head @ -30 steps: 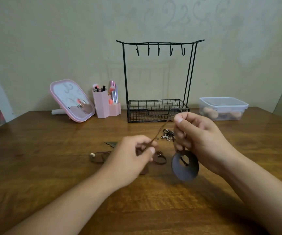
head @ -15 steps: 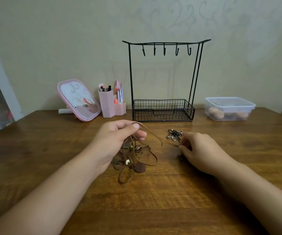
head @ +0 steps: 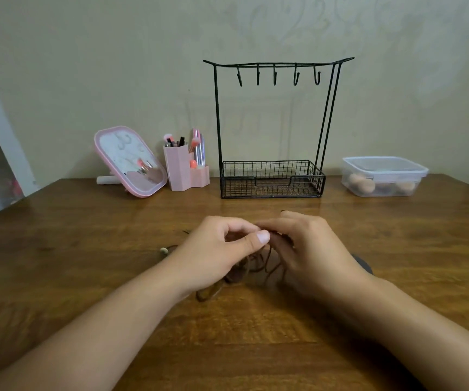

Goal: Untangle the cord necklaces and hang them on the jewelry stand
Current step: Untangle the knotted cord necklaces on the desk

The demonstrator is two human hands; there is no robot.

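One view only, from a head-worn wide-angle camera, so no shared coverage applies. It looks forward and slightly down across the wooden table [head: 58,249] toward its far edge and the wall behind. Both forearms enter from the bottom corners; the left hand [head: 216,249] and right hand [head: 309,246] sit near mid-frame, close to the lens. The jewelry stand [head: 272,179] at the far edge stands centred. Straight lines bow toward the frame's sides.

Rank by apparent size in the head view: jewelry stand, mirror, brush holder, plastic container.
1. jewelry stand, clearly largest.
2. plastic container and mirror look about alike; the mirror is tilted, so no firm ranking.
3. brush holder, smallest.
All four stand in the same back row, so nearness matters little.
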